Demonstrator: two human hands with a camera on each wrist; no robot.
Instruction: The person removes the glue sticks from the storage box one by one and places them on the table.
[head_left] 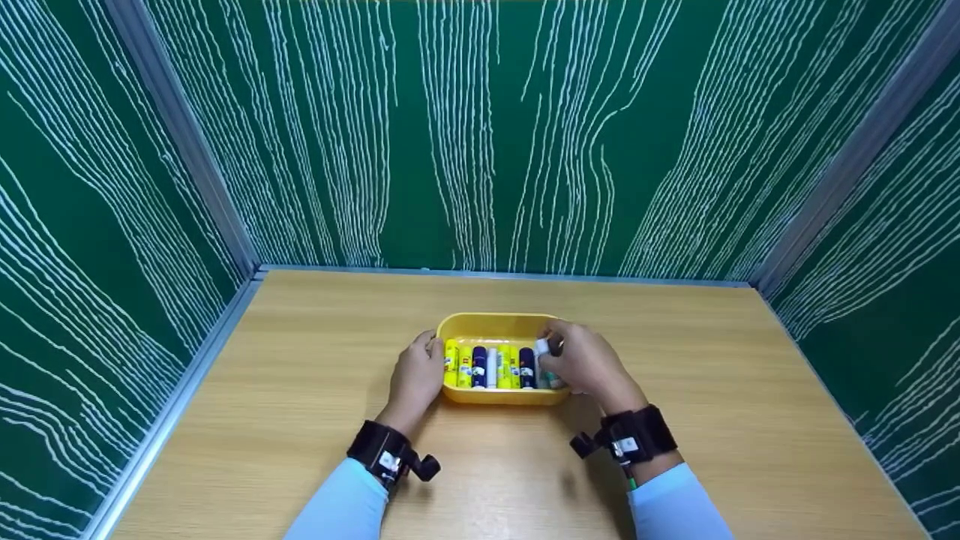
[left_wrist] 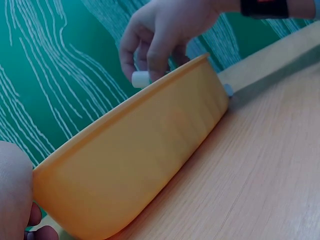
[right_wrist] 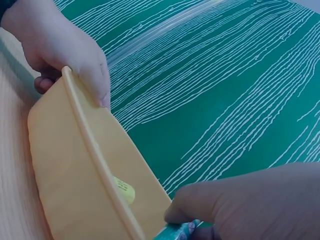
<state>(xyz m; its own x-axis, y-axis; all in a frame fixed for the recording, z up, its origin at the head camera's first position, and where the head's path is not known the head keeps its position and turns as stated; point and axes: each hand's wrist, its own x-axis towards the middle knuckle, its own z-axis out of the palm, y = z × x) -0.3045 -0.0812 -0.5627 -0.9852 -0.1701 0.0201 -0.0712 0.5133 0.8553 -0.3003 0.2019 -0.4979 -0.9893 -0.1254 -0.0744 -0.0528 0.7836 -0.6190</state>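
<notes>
A yellow plastic basket (head_left: 499, 399) stands on the table, holding a row of glue sticks. Yellow glue sticks (head_left: 466, 367), dark blue ones (head_left: 527, 367) and a white one (head_left: 492, 367) lie side by side in it. My left hand (head_left: 417, 375) grips the basket's left end, thumb over the rim and fingers outside. At the right end, my right hand (head_left: 589, 364) pinches a glue stick with a white cap (left_wrist: 140, 79) and a teal label (right_wrist: 176, 231). Its cap shows above the rim in the left wrist view; the fingers hide part of it.
The wooden table (head_left: 300, 450) extends around the basket. Green panels (head_left: 405, 150) with white wavy lines rise behind and at both sides, joined by grey metal posts (head_left: 184, 135). Each wrist wears a black camera strap (head_left: 637, 435).
</notes>
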